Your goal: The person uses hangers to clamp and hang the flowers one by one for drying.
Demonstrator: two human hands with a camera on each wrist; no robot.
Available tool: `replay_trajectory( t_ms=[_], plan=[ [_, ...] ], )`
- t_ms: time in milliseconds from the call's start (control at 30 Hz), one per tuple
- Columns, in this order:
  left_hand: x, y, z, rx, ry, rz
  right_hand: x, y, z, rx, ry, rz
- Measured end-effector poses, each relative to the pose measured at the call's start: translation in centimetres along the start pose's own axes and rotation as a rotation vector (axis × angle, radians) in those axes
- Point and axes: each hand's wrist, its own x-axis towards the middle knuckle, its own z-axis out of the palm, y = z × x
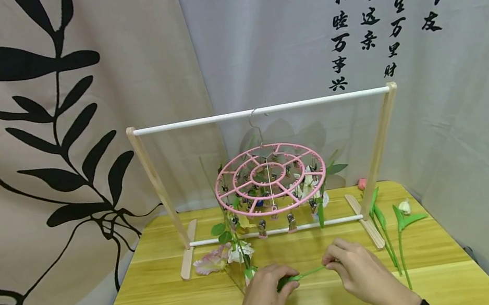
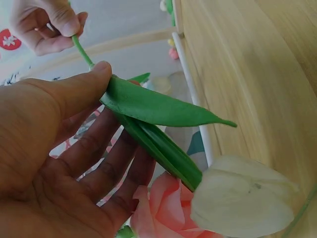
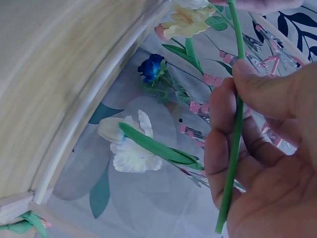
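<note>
Your left hand [image 1: 263, 297] pinches the leaf base of a slim green plastic-looking flower stem [image 1: 312, 271]; your right hand [image 1: 362, 272] pinches the stem farther right, thumb to forefinger. Long axis runs left-right between your hands: broad green leaves [image 2: 163, 106] nearer your left, bare end [image 3: 221, 225] nearer your right. Round pink plastic clip hanger [image 1: 291, 208] hangs on the far side of both. Right wrist view shows that end; head view hides it. Left wrist view shows a white tulip bloom [image 2: 242, 196] by the leaf tips; can't tell if it's on your stem.
</note>
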Motion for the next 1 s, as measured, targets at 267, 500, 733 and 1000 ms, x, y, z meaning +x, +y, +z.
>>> replay_trajectory(
  t_ms=[267, 500, 733, 1000],
  plan=[
    [-0.2, -0.5, 0.2, -0.067, 0.005, -0.02, 0.6, -0.8, -0.3, -0.127, 0.113, -0.115],
    [-0.4, -1.0, 0.2, -0.123, 0.071, -0.065, 1.1, -0.9, -1.0, -0.225, 0.254, -0.168],
    [-0.5, -1.4, 0.1, -0.237, 0.152, -0.121, 1.9, -0.7, -1.7, -0.059, 0.463, -0.121],
    [-0.6, -1.4, 0.2, -0.376, 0.212, -0.16, 2.6, -1.5, -0.8, 0.161, 0.5, -0.006]
  ],
)
